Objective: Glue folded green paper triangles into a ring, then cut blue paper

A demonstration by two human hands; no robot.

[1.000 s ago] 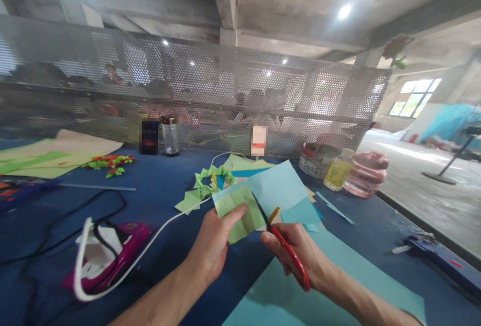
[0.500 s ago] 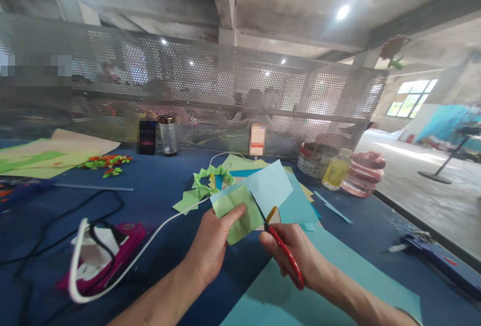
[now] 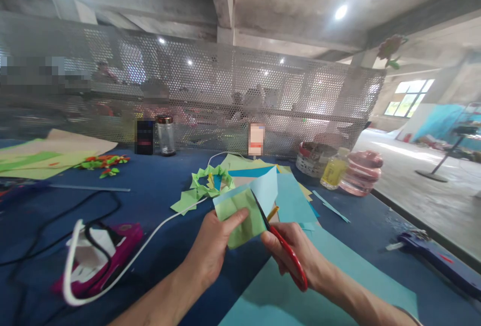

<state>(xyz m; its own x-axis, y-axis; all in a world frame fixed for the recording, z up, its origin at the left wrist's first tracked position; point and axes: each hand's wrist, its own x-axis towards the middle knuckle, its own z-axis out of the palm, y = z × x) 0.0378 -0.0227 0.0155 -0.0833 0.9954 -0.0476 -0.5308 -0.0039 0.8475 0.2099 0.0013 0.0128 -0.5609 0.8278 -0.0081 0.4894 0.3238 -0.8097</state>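
Observation:
My left hand (image 3: 218, 235) pinches a green paper square (image 3: 240, 218) laid against a light blue sheet (image 3: 266, 188), thumb on top. Fingers of my right hand (image 3: 289, 251) are closed round the red handles of a pair of scissors (image 3: 287, 251). The dark blades lie along the green square's right edge, at the light blue sheet. A flap of that sheet stands up to the right of the blades. Behind my left hand lies a green folded-paper ring (image 3: 195, 178). Blue sheets (image 3: 291, 200) are spread beyond the scissors, and a large teal sheet (image 3: 319, 286) lies under my right arm.
A magenta power strip (image 3: 124, 251) with cables lies at left. Toward the back stand a glass jar (image 3: 166, 138) and a phone (image 3: 256, 139). A tape roll (image 3: 313, 160), a yellow bottle (image 3: 334, 171) and a pink bottle (image 3: 363, 173) are at right, with a blue utility knife (image 3: 439, 256) nearer.
The light blue flap beyond the blades has bent upright and looks narrower. The scissors' blades have come closer together along the green edge. Both hands stay nearly in place.

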